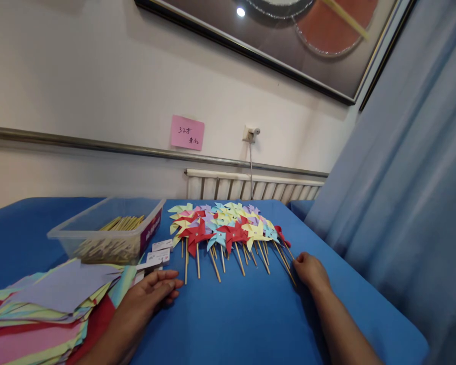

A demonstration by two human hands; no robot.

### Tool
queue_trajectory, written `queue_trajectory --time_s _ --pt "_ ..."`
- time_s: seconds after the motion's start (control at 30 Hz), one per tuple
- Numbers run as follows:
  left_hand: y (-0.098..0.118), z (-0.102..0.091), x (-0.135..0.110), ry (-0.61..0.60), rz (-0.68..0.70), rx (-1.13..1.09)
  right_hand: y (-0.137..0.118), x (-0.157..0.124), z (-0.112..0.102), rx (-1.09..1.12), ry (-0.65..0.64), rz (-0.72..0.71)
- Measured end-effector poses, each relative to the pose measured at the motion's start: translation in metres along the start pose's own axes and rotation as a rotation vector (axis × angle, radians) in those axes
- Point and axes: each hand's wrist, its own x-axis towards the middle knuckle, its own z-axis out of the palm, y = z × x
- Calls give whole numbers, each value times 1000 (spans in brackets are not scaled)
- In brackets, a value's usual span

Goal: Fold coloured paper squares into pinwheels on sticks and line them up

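My right hand pinches the lower end of a thin wooden stick that carries a red paper pinwheel, at the right edge of a spread of pinwheels. Those other pinwheels, in red, yellow, light blue and purple, lie overlapping with their sticks pointing towards me. My left hand is loosely curled with nothing visible in it, beside the stacked coloured paper sheets. Just beyond it are small white boxes and a partly hidden dark-and-grey object.
A clear plastic bin with many wooden sticks stands at the left on the blue table. Behind the table are a white radiator, a wall rail and a plugged-in cable. A blue curtain hangs along the right side.
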Motion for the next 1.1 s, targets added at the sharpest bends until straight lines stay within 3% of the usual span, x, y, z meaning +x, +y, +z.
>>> queue_trajectory --time_s 0.57,0.83,1.0,1.1 --pt "0 0 0 -1 16 43 -1 0 2 -17 -12 17" --pt "-3 -2 1 -27 20 73 -14 -11 -9 31 135 -15" --pt "-9 -6 8 -62 25 129 -48 -44 -9 111 198 -178" --pt "-12 -4 8 -91 59 196 -79 -84 4 217 200 -448"
